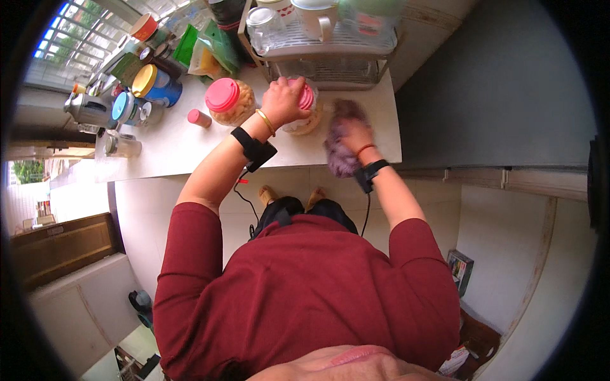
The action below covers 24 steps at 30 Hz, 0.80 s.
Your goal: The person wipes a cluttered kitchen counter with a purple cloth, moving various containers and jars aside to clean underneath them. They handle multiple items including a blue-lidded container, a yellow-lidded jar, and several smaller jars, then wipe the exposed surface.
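Note:
My left hand [283,101] grips a clear plastic jar [301,126] from above, its fingers around the pink screw lid [306,96]. The jar's contents are hard to make out behind my hand. On the right, my right hand [356,135] presses a purple cloth [340,159] onto the white countertop [381,128]. Blur over the cloth and hand shows they are in motion. Left of my left hand stands a second jar [243,105], with a pink lid and pale, lumpy contents. Beside it is a small pink-capped bottle [199,118].
A two-tier dish rack [324,55] holding a glass mug [262,28] and a white cup [314,19] stands behind the jars. At the left are a blue tub with a yellow lid [157,85], a metal kettle [88,109] and a glass jar [123,146]. A grey panel [495,95] borders the right.

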Each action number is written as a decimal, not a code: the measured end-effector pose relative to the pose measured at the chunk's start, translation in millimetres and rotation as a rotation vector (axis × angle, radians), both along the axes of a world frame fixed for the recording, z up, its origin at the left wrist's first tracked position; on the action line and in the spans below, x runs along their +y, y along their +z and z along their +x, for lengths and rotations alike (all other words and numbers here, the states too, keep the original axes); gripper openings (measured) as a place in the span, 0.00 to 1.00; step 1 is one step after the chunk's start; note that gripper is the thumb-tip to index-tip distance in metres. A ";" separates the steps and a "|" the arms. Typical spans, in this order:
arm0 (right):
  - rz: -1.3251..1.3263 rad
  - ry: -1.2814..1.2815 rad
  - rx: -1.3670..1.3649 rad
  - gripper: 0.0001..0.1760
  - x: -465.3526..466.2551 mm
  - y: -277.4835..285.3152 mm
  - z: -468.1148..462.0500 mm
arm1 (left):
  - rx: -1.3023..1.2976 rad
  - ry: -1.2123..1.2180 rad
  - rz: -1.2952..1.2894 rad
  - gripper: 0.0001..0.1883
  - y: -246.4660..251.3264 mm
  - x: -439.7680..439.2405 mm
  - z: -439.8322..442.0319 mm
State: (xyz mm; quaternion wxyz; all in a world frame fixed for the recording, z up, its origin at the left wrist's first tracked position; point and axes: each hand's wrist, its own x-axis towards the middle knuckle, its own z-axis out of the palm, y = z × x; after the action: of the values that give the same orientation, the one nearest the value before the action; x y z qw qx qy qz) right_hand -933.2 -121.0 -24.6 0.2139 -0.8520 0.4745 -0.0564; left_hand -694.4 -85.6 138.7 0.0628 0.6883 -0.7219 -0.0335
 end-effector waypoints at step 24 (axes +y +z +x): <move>0.095 0.248 -0.195 0.29 -8.3 -1.8 -44.3 | -0.030 -0.045 -0.021 0.38 28.8 9.4 4.2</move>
State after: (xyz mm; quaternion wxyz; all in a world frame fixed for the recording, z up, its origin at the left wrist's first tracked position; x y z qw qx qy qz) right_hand -977.4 -129.3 -26.4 0.3043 -0.8835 0.3447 -0.0893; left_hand -690.2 -76.2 167.4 0.0586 0.6716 -0.7384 -0.0169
